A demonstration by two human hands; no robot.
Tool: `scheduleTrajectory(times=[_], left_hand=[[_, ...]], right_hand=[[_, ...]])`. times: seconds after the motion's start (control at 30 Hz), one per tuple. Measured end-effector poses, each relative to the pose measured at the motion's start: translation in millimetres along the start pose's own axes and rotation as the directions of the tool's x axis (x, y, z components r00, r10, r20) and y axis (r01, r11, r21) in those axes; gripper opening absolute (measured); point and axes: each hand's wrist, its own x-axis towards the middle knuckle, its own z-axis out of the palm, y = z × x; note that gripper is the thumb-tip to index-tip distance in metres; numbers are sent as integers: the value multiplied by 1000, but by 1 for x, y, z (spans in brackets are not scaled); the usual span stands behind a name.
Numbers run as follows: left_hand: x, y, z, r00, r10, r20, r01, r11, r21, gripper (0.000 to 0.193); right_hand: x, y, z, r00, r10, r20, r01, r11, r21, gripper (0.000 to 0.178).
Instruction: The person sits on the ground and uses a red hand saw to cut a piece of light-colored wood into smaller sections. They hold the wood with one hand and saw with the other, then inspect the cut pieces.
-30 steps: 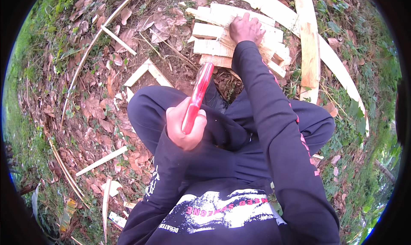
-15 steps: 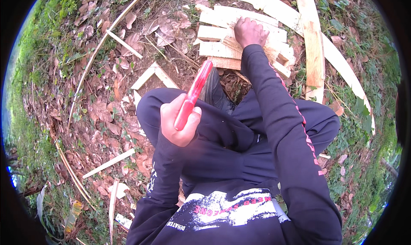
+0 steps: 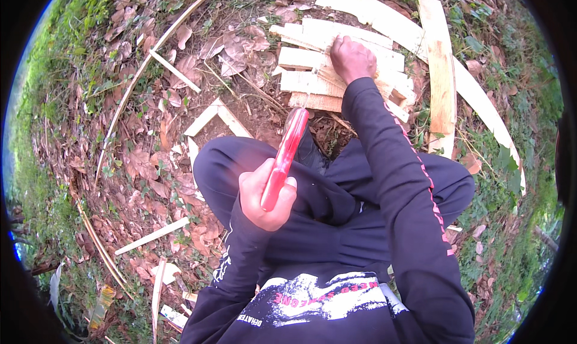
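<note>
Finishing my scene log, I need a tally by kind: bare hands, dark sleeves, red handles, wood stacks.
Hands: 2, left hand and right hand
Dark sleeves: 2, left sleeve and right sleeve
Red handle: 1
Wood stack: 1
Total: 6

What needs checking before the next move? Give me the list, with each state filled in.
1. Left grip closed round the red handle: ok.
2. Right grip on the wood pieces: ok, fingers curled on top.
3. Wood pieces' ends lined up: not ok, they are staggered.
4. Shoe clear of the red handle: cannot tell; they overlap in this view.
5. Tool's far end in contact with wood: cannot tell, too faint.
</note>
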Motion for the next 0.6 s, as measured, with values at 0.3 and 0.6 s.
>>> scheduleTrajectory(times=[0.3,0.6], left_hand=[[23,2,23,995,54,-85,-54,998,-7,10],[-2,-3,-6,997,-70,-24,69,996,-53,17]], right_hand=[[7,-3,-5,993,106,59,-109,993,39,50],[8,0,-14,953,82,290,-116,988,101,54]])
